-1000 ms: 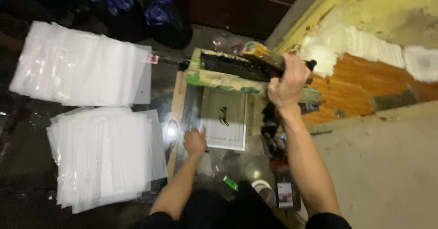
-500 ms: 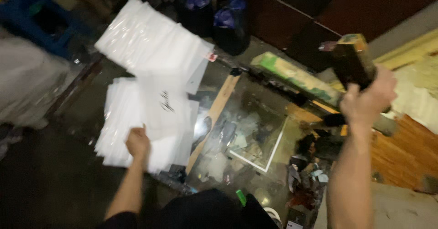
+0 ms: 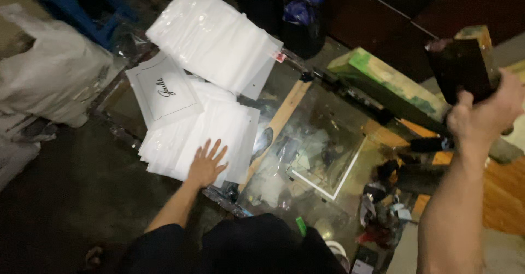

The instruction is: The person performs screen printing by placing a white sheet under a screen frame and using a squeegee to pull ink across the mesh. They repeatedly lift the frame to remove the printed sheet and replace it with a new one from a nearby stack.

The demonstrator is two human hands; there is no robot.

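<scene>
My left hand [image 3: 208, 162] lies flat, fingers spread, on a stack of white plastic bags [image 3: 219, 129] at the left of a glass table [image 3: 306, 154]. A printed white bag [image 3: 163, 90] with a dark script mark lies askew just beyond the stack's far left corner. My right hand [image 3: 484, 115] is raised at the right, shut on a dark, ink-stained wooden squeegee [image 3: 464, 61]. Below it a green-stained printing screen frame [image 3: 394, 88] is tilted up over the table.
A second pile of white bags [image 3: 216, 36] lies at the back left. A large white sack [image 3: 49, 77] stands at the far left. Rags and small containers [image 3: 383, 208] clutter the right of the table. A wooden strip [image 3: 276, 124] runs along the glass.
My left hand carried the printed bag from the glass to the left, dropped it beyond the stack and now rests on the stack. My right hand lifted the squeegee off the screen.
</scene>
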